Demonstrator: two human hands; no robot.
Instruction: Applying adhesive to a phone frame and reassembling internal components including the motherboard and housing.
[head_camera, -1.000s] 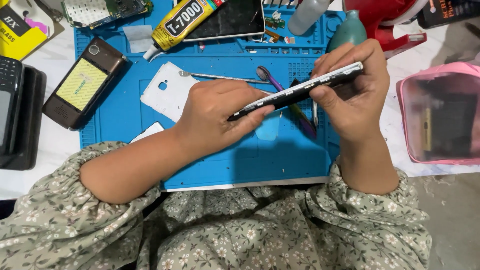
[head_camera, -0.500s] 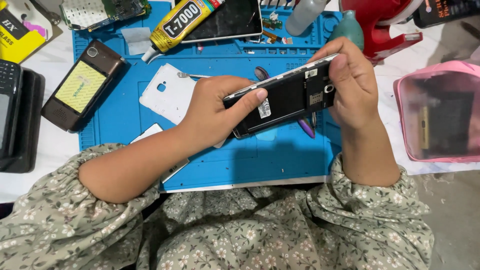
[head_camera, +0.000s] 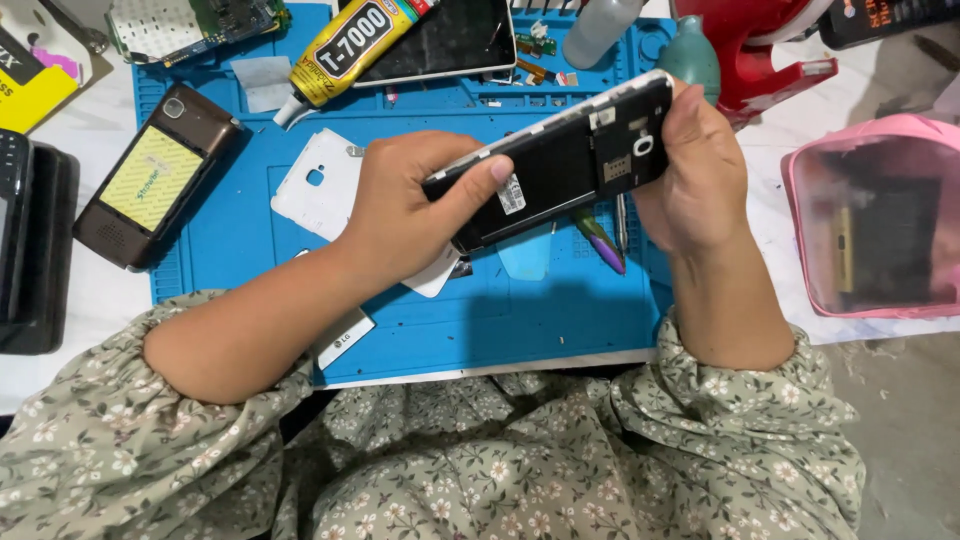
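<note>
I hold a black phone (head_camera: 565, 165) with its back cover off, open back facing me, above a blue work mat (head_camera: 230, 230). My left hand (head_camera: 400, 205) grips its lower left end with the thumb on the back. My right hand (head_camera: 695, 175) grips the upper right end near the camera hole. A white back cover (head_camera: 315, 185) lies on the mat under my left hand.
A brown phone with a yellow screen (head_camera: 155, 175) lies at the mat's left edge. A yellow glue tube (head_camera: 350, 40), a dark screen panel (head_camera: 460, 40) and a circuit board (head_camera: 190, 20) lie at the back. Purple-tipped tool (head_camera: 600, 240) under the phone. Pink pouch (head_camera: 875, 215) right, red object (head_camera: 760, 40) behind.
I have turned the phone from edge-on to showing its open back to me, and lifted it slightly toward the right. Both hands kept their grip.
</note>
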